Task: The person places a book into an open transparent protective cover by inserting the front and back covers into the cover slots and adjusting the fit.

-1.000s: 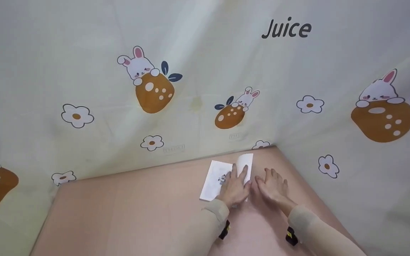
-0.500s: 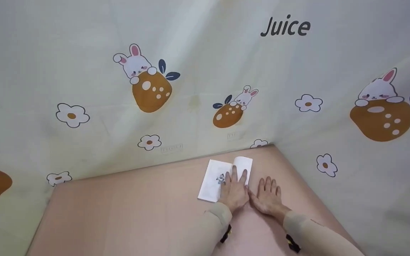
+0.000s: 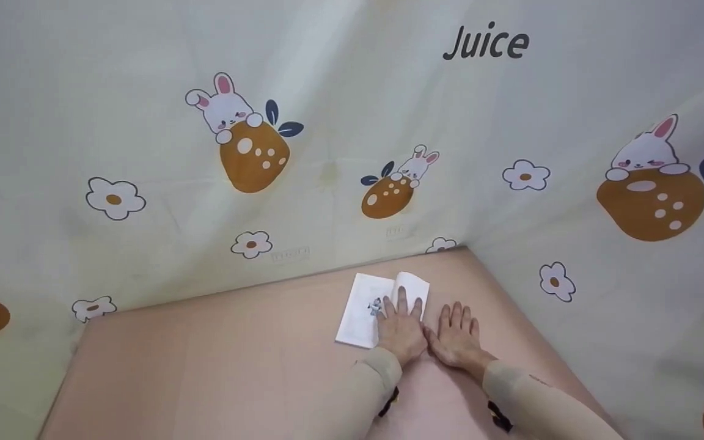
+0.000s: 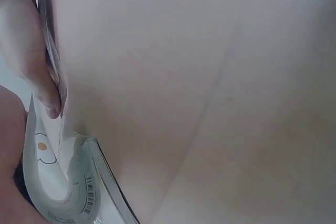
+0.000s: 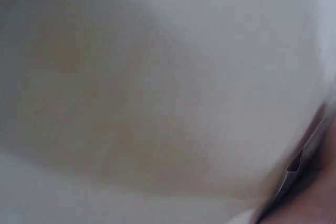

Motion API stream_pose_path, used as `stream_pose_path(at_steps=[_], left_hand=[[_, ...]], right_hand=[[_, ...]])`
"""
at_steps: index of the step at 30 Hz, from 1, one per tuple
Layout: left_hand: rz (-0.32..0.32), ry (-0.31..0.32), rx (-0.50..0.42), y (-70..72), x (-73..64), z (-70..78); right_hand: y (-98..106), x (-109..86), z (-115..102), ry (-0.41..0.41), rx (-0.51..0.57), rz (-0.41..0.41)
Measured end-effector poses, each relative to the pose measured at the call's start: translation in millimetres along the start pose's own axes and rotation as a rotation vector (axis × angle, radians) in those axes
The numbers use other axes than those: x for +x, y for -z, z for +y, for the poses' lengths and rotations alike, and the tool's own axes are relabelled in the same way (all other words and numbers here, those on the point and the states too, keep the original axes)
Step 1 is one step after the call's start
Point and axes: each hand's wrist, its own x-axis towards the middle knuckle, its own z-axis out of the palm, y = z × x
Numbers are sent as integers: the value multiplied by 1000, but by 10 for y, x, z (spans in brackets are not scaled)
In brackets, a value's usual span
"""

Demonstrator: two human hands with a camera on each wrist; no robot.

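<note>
An open white booklet (image 3: 352, 321) with a small printed figure lies on the pink table (image 3: 217, 354), its right page bowed up at the far edge. Across that page my left hand (image 3: 402, 333) rests with fingers spread, covering the near part of the booklet. Just right of it my right hand (image 3: 457, 339) lies with fingers straight, its thumb by the left hand. In the left wrist view, the booklet's curled cover (image 4: 84, 198) shows a barcode beside fingers. The right wrist view catches only a dark page edge (image 5: 302, 163) and some of a hand.
Behind and to the right hangs a pale curtain (image 3: 327, 110) printed with rabbits, orange fruits, flowers and the word "Juice". It meets the back and right edges of the table. The table surface extends left of the booklet.
My right hand has come nearer to the left hand and settled lower. The left hand stays on the booklet, and its right page stands less upright. The head view has shifted slightly.
</note>
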Motion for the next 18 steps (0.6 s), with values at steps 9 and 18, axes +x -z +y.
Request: stream_pose_path(at_steps=[9,18], left_hand=[[-24,24,129,-34,16,11],[-70,-24,47,43,6,98]], right_hand=[[-19,78,113,23,9,-33],[12,59,104,13,26,-76]])
